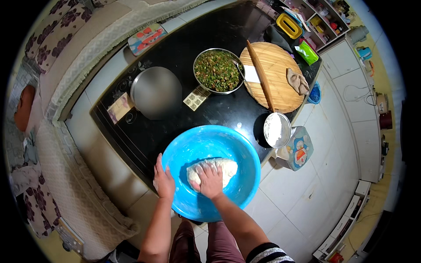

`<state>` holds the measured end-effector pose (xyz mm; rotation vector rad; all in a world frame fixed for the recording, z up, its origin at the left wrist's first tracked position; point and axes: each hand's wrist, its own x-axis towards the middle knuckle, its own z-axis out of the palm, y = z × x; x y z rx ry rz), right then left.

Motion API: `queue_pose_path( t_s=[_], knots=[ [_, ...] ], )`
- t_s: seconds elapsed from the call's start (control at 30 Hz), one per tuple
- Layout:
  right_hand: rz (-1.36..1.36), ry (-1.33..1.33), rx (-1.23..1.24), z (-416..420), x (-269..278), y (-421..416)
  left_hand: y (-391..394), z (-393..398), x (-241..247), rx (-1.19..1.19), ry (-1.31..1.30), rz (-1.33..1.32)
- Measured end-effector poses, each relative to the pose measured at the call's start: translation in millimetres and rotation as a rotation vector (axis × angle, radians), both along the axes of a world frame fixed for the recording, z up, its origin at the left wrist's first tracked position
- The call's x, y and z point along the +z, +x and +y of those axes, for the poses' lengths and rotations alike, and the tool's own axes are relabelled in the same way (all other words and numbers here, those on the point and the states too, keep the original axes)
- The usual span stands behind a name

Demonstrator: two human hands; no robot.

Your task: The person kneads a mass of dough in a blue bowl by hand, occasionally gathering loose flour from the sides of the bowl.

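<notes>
A pale lump of dough lies in a large blue plastic basin at the table's near edge. My right hand is on the dough, its fingers curled over the top and pressing in. My left hand steadies the basin by its left side, with the thumb at the rim. Smears of flour or dough mark the basin's inner wall. Right of the basin's far side stands a metal bowl of white flour, close to the table edge.
On the black table are a metal bowl of chopped green filling with a spoon, a round metal lid or pan, and a wooden rolling pin across a round slatted board. A cartoon-printed stool stands at the right.
</notes>
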<state>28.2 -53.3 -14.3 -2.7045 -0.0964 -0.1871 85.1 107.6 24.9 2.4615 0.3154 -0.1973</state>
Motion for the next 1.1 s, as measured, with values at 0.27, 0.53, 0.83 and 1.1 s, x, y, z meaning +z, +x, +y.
queue_pose_path(
  t_s=[0.27, 0.53, 0.83, 1.1],
  knots=[
    [0.037, -0.002, 0.115, -9, -13, 93, -3, 1, -3, -0.011, -0.025, -0.036],
    [0.009, 0.19, 0.147, -16, 27, 41, -5, 3, -6, 0.031, -0.011, -0.067],
    [0.14, 0.077, 0.099, -29, 80, -26, -10, -1, -6, 0.028, -0.021, -0.06],
    [-0.017, 0.056, 0.087, -12, 15, -19, -12, 1, -7, 0.005, -0.035, -0.056]
  ],
)
